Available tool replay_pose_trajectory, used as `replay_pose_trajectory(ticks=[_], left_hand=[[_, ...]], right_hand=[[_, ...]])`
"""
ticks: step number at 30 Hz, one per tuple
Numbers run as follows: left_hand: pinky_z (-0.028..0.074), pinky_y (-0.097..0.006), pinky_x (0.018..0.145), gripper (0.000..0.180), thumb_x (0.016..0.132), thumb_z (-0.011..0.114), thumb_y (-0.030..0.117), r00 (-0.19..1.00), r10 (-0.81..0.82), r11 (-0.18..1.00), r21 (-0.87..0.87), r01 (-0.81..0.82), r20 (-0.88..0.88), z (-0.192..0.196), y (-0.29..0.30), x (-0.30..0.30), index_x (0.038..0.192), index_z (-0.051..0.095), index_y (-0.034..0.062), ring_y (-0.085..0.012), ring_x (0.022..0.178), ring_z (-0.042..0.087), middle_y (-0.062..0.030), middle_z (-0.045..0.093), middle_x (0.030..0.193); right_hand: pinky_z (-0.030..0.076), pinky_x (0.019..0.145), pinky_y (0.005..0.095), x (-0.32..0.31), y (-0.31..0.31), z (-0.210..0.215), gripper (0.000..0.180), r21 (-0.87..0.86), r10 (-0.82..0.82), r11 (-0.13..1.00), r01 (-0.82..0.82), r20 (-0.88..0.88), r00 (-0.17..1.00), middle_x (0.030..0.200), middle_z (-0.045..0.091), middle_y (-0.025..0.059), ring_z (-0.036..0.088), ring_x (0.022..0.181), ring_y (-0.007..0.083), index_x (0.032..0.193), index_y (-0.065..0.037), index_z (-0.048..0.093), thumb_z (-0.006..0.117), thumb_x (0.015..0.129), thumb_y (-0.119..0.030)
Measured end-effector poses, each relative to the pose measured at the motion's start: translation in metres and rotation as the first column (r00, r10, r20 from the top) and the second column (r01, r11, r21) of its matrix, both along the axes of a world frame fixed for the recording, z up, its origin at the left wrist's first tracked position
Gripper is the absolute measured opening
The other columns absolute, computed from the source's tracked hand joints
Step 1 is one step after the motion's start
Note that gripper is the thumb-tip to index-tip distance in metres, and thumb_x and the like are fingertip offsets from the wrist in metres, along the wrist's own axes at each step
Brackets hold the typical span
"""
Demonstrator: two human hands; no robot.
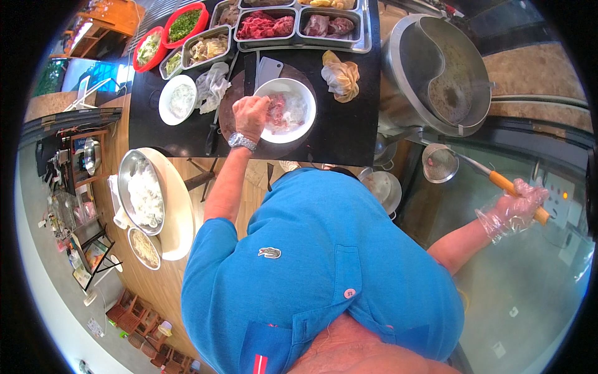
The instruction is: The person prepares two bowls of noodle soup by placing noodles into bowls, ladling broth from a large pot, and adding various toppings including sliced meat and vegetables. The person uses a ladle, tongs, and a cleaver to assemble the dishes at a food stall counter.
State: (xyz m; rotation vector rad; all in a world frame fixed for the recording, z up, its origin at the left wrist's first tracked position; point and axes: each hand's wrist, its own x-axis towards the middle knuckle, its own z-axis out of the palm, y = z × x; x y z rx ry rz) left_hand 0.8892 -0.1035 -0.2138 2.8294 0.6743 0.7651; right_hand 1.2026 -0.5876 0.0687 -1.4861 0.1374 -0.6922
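Note:
My bare left hand, with a metal watch on its wrist, reaches over the left rim of a white bowl. Its fingers are drawn together on raw red meat, which lies over pale, whitish noodles. The bowl stands on a round brown board. Out to the right, my right hand, in a clear plastic glove, grips the wooden handle of a strainer ladle. The mesh basket hangs beside the counter, below the pot, with a small pinkish bit in it.
A divided steel pot with liquid stands right of the black counter. Metal trays of meat line the back. A cleaver, a knife, a second white bowl, plastic bags and a knotted cloth surround the board.

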Motion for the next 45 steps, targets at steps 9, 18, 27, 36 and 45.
replay_pose_trajectory(ticks=[9, 18, 27, 36, 45], left_hand=[[0.045, -0.045, 0.097, 0.024, 0.085, 0.078, 0.016, 0.988, 0.147, 0.986, -0.085, -0.142, 0.052, -0.009, -0.02, -0.019, 0.108, 0.077, 0.0181, -0.0264, 0.109, 0.065, -0.0049, 0.071, 0.109], [0.052, -0.028, 0.08, 0.04, 0.101, 0.072, 0.025, 0.788, 0.616, 0.382, -0.874, -0.301, -0.002, -0.065, -0.04, -0.025, 0.127, 0.06, -0.002, -0.0126, 0.09, 0.062, -0.0034, 0.067, 0.105], [0.055, -0.038, 0.078, 0.038, 0.099, 0.074, 0.033, 0.845, 0.463, -0.327, -0.938, -0.116, -0.266, -0.06, -0.07, -0.007, 0.128, 0.062, 0.0123, -0.0186, 0.089, 0.064, 0.0002, 0.068, 0.108], [0.059, -0.048, 0.092, 0.033, 0.098, 0.072, 0.022, 0.854, 0.432, -0.415, -0.904, -0.097, -0.291, -0.062, -0.087, 0.001, 0.127, 0.063, 0.0105, -0.0248, 0.097, 0.069, -0.0064, 0.07, 0.116], [0.05, -0.055, 0.106, 0.039, 0.099, 0.061, 0.014, 0.847, 0.511, -0.558, -0.806, 0.197, -0.146, -0.056, -0.097, -0.009, 0.135, 0.058, 0.0023, -0.0316, 0.122, 0.065, -0.0148, 0.068, 0.134]], right_hand=[[0.051, 0.085, 0.0415, 0.021, -0.037, -0.025, 0.045, -0.242, 0.118, 0.961, -0.132, -0.069, 0.991, 0.08, 0.066, 0.0089, 0.065, 0.084, 0.0212, 0.091, -0.002, 0.065, 0.072, 0.098, -0.046], [0.047, 0.065, 0.0265, 0.165, -0.087, -0.155, 0.023, -0.004, 0.215, 0.974, -0.225, -0.281, 0.935, 0.08, 0.058, -0.0004, 0.057, 0.068, 0.0102, 0.106, -0.005, 0.062, 0.076, 0.096, -0.02], [0.054, 0.075, 0.0308, 0.212, -0.093, -0.237, 0.029, -0.29, 0.383, 0.797, -0.53, -0.436, 0.815, 0.094, 0.074, 0.0073, 0.069, 0.081, 0.0136, 0.112, 0.0, 0.071, 0.067, 0.102, -0.027], [0.053, 0.076, 0.0303, 0.222, -0.087, -0.292, 0.027, -0.21, 0.463, 0.756, -0.62, -0.498, 0.733, 0.088, 0.075, 0.005, 0.068, 0.081, 0.0135, 0.107, -0.003, 0.072, 0.068, 0.1, -0.029], [0.054, 0.09, 0.0363, 0.211, -0.088, -0.305, 0.037, -0.504, 0.309, 0.627, -0.593, -0.539, 0.784, 0.11, 0.077, 0.0115, 0.07, 0.101, 0.0217, 0.114, 0.0, 0.075, 0.068, 0.1, -0.033]])
